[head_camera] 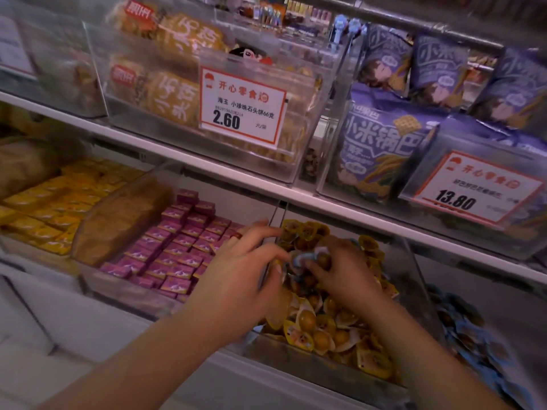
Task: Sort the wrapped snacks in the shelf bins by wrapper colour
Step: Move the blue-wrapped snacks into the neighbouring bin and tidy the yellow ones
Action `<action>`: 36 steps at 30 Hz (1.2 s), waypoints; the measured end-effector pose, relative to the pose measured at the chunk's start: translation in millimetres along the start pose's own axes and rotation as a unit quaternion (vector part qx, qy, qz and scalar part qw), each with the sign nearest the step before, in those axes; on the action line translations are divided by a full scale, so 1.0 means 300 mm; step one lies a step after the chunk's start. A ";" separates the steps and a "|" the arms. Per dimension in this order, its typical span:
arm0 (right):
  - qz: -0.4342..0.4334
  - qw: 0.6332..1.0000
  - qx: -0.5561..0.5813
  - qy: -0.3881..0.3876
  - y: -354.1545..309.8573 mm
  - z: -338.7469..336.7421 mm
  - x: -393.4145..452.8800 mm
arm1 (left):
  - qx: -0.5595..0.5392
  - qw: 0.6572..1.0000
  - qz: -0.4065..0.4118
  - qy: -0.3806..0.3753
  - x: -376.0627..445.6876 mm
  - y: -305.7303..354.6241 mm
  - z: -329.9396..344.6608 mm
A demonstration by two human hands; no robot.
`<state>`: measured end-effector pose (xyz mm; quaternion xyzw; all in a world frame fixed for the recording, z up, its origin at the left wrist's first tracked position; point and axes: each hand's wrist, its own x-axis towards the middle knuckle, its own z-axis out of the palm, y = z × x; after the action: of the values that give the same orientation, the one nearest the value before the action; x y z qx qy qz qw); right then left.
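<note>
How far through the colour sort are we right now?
Yellow bin and pink bin look uniform. Both hands, left hand and right hand, hold a blue-wrapped snack over the yellow-wrapped bin. It probably belongs in the blue bin; other strays may be buried.

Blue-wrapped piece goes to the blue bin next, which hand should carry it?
Right, probably. The blue-wrapped snack sits between both hands over the yellow bin, but the right hand is nearer the blue bin to its right; the left hand would cross over.

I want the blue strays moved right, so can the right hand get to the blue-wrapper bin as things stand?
Probably yes. The right hand is over the yellow bin, and the blue bin lies open-topped just to its right, with only a low divider between.
</note>
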<state>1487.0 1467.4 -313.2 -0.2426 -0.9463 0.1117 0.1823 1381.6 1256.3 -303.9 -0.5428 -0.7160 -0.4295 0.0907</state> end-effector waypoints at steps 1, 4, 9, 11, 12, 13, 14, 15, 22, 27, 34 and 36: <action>0.056 0.996 0.066 0.030 -0.005 -0.032 -0.002 | -0.021 1.000 0.002 0.021 -0.001 0.020 0.002; 0.132 0.969 0.199 0.068 -0.022 -0.135 -0.037 | -0.123 0.991 -0.031 0.047 -0.012 0.100 0.033; 0.002 0.961 0.277 0.001 -0.116 -0.243 -0.182 | -0.564 0.715 -0.413 -0.018 -0.004 0.236 0.117; -0.019 0.975 0.216 -0.056 -0.148 -0.217 -0.218 | -0.688 0.550 -0.465 -0.086 0.009 0.243 0.133; -0.037 0.985 0.150 -0.081 -0.164 -0.199 -0.227 | -0.712 0.518 -0.464 -0.098 0.012 0.241 0.135; -0.064 0.990 0.081 -0.101 -0.170 -0.178 -0.233 | -0.719 0.510 -0.464 -0.087 0.013 0.236 0.137; -0.089 0.988 0.035 -0.120 -0.172 -0.162 -0.233 | -0.715 0.511 -0.472 -0.063 0.016 0.230 0.144; -0.102 0.986 0.026 -0.131 -0.166 -0.156 -0.231 | -0.704 0.519 -0.482 -0.041 0.018 0.222 0.149; 0.066 0.958 0.276 -0.049 -0.061 -0.085 -0.017 | -0.596 0.640 -0.482 -0.044 -0.015 0.215 0.150; -0.076 0.957 -0.050 -0.276 -0.097 0.069 0.114 | -0.526 0.724 -0.443 -0.050 -0.022 0.183 0.153; -0.098 0.951 -0.095 -0.278 -0.099 0.086 0.147 | -0.518 0.754 -0.390 -0.103 -0.032 0.184 0.162; -0.081 0.955 -0.075 -0.274 -0.117 0.092 0.155 | -0.519 0.753 -0.390 -0.104 -0.030 0.178 0.161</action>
<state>1423.2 1457.1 -314.2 -0.1384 -0.9820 0.0871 -0.0946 1447.0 1286.7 -311.2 -0.2210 -0.5374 -0.6744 -0.4557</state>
